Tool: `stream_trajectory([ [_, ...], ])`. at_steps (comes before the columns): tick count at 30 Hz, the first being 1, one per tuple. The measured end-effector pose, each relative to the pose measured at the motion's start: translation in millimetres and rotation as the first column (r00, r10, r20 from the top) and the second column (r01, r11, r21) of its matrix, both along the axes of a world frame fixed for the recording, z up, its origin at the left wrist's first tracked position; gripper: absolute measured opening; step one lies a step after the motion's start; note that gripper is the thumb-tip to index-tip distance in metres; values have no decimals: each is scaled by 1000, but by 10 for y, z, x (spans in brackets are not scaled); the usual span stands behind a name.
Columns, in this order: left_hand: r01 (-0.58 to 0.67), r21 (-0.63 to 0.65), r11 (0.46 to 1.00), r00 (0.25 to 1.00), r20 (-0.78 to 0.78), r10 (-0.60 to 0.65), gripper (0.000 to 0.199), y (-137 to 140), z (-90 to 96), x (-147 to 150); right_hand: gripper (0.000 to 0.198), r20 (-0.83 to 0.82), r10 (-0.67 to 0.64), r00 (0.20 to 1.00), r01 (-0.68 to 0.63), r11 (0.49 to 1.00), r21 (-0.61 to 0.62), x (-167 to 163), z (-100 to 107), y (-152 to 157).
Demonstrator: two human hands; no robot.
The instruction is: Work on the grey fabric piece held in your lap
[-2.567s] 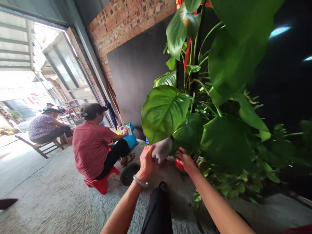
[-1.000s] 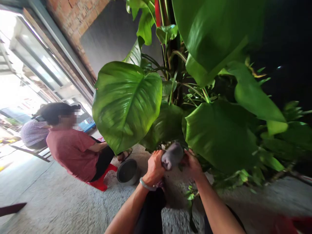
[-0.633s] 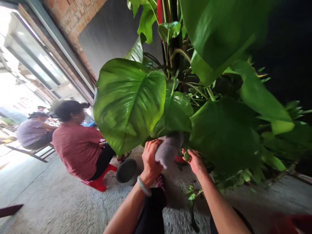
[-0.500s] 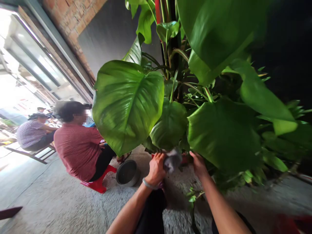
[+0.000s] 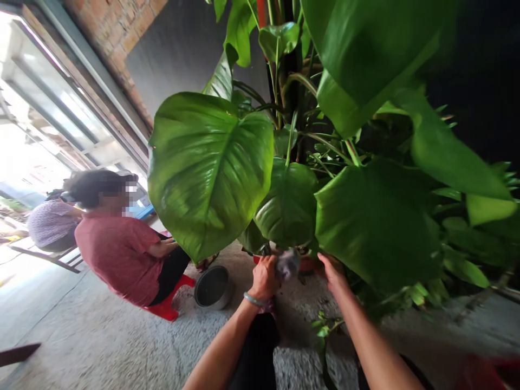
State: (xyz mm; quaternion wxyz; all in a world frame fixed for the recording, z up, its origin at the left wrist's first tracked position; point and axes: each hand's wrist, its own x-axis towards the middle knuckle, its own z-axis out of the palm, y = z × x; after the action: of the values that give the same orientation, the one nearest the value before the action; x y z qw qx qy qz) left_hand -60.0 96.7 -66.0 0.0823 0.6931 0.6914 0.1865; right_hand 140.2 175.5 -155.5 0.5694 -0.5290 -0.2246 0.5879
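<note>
Low, cloth (image 5: 288,264) (direction, axis unclear) clutched in left hand (image 5: 265,280); right hand's (image 5: 335,276) grip indistinct

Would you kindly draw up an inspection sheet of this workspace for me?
Surface: rough concrete floor.
Things in hand: grey cloth; broad-leaved plant, with a mostly hidden red pot beneath.
Clutter: round grey basin, leafy sprig, blurred red object at lower right.
Grips: left hand holds the cloth; right hand is by a large leaf, its hold unclear.
Cables: thin line on the floor at left, possibly a cable.
Surroundings: person in a red shirt on a red plastic stool; another person on a bench; brick wall.
</note>
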Motion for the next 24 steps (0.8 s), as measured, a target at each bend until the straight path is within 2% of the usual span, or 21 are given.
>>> stream_trajectory([
  [2, 26, -120, 992, 999, -16, -28, 34, -236, -226, -129, 25, 6, -11, 1000, 12, 998, -69, 19, -33, 7],
  [3, 37, -107, 994, 999, 3, -36, 33, -383, -291, -204, 25, 4, -15, 1000, 15, 995, -95, 30, -46, 11],
  [5, 38, 35, 999, 997, 69, -41, 30, -615, -303, -339, 24, 3, -18, 1000, 19, 993, -117, 48, -62, 13],
  [7, 20, 245, 969, 991, 124, -52, 27, -644, -190, -421, 23, 1, -11, 1000, 11, 994, -113, 50, -59, 4],
  [9, -19, 399, 917, 990, 135, -38, 27, -433, -38, -451, 23, 2, 8, 1000, -8, 994, -107, 34, -42, -11],
  [11, -99, 434, 895, 992, 119, 52, 32, -91, 61, -454, 23, 7, 29, 1000, -28, 994, -109, 7, -19, -25],
  [13, -203, 346, 916, 979, 77, 188, 37, 203, 55, -450, 23, 22, 41, 999, -38, 992, -120, -20, -3, -28],
  [15, -248, 150, 957, 968, 1, 251, 37, 297, -53, -437, 23, 46, 59, 997, -52, 989, -137, -34, -4, -19],
  [17, -183, -46, 982, 982, -53, 181, 34, 144, -200, -406, 21, 77, 90, 993, -77, 984, -163, -33, -20, 1],
  [19, -32, -131, 991, 999, -16, 30, 31, -179, -289, -356, 20, 108, 137, 985, -115, 975, -188, -22, -45, 16],
  [20, 49, -113, 992, 998, 32, -46, 29, -359, -283, -327, 20, 122, 168, 978, -143, 971, -193, -16, -57, 12],
  [22, 153, 8, 988, 979, 136, -153, 20, -662, -153, -266, 21, 143, 244, 959, -215, 958, -189, -14, -78, -36],
  [24, 150, 173, 974, 961, 208, -184, 11, -811, 94, -207, 25, 147, 326, 934, -300, 938, -176, -23, -89, -156],
])
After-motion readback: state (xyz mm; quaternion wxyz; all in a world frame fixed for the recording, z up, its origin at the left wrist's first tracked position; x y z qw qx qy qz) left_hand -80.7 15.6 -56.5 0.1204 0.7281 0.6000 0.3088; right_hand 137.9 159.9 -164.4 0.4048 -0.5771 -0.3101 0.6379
